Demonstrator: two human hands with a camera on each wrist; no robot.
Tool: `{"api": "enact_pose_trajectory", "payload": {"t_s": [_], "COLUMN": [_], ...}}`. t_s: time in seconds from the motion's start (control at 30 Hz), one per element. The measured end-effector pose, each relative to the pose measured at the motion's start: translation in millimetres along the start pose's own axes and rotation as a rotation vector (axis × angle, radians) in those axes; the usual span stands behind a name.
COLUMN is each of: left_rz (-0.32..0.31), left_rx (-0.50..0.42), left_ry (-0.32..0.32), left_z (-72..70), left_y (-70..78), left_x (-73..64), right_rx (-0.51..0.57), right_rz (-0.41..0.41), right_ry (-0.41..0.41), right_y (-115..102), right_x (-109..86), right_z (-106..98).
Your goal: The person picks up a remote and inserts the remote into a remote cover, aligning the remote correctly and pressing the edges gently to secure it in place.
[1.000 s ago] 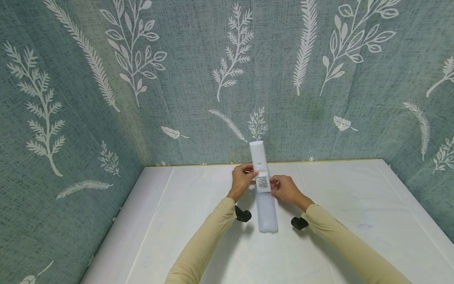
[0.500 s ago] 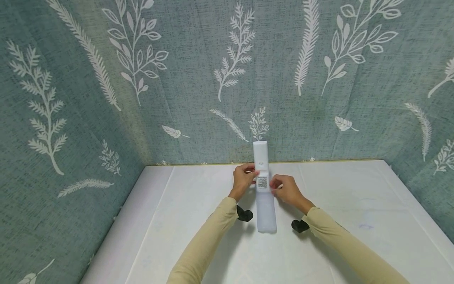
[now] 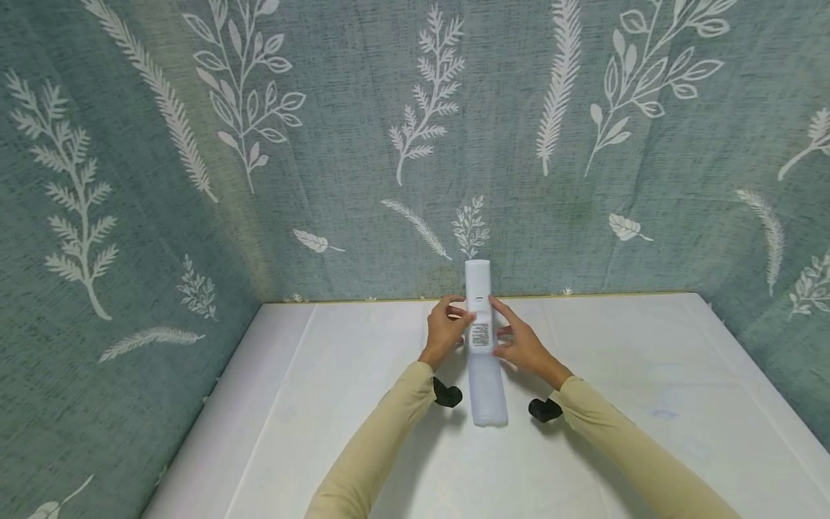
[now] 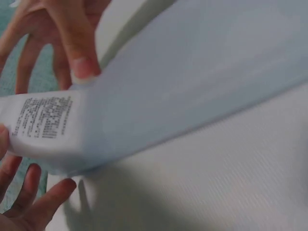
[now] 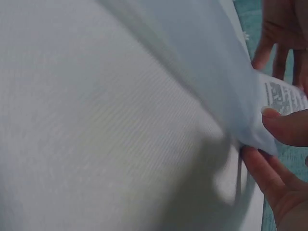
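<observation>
A white remote control [image 3: 478,281], its back with a printed label facing up, sits partly inside a long translucent plastic sleeve [image 3: 488,393]. My left hand [image 3: 446,333] grips the remote from the left side, its thumb on top beside the label. From the right, my right hand [image 3: 527,349] pinches the sleeve near its mouth, with the index finger stretched along the remote's edge. In the left wrist view, the label [image 4: 43,118] lies just outside the sleeve's mouth. The right wrist view shows the thumb [image 5: 284,126] above the sleeve's end and fingers beneath it.
A white-covered table [image 3: 363,389] lies under the hands. Behind it hangs a green-grey curtain [image 3: 350,144] with white leaf patterns, which also covers the left side. Black wrist pieces [image 3: 447,393] show beside both sleeves.
The remote's tilted top has swung right and now lines up straighter with the sleeve. My right index finger has stretched up along the remote's edge. The left hand has barely moved.
</observation>
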State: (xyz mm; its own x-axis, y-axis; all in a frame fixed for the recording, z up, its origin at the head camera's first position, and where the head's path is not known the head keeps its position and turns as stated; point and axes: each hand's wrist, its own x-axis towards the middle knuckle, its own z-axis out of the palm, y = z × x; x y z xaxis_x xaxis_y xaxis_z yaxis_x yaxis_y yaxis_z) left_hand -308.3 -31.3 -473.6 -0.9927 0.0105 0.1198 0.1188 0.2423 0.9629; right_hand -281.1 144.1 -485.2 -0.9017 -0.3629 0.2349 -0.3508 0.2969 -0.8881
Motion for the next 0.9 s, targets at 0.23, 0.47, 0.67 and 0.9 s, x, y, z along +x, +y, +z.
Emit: {"api": "enact_pose_trajectory", "payload": {"t_s": [0.23, 0.47, 0.67, 0.9], "left_rz": [0.047, 0.096, 0.081, 0.112], "left_rx": [0.115, -0.006, -0.09, -0.161], "left_ry": [-0.099, -0.278, -0.297, -0.319], "left_z": [-2.3, -13.9, -22.6, -26.3], "left_y": [-2.3, 1.0, 14.3, 14.8], "left_x": [-3.5, -17.7, -33.1, -36.6], "right_rx": [0.025, 0.09, 0.147, 0.21], "right_rz": [0.017, 0.083, 0.065, 0.048], "right_ry": [0.005, 0.019, 0.003, 0.007], "right_y": [-26.0, -28.6, -25.2, -14.3], "right_x": [-3.3, -5.2, -5.9, -4.8], "right_z": [-2.2, -6.8, -7.1, -7.0]}}
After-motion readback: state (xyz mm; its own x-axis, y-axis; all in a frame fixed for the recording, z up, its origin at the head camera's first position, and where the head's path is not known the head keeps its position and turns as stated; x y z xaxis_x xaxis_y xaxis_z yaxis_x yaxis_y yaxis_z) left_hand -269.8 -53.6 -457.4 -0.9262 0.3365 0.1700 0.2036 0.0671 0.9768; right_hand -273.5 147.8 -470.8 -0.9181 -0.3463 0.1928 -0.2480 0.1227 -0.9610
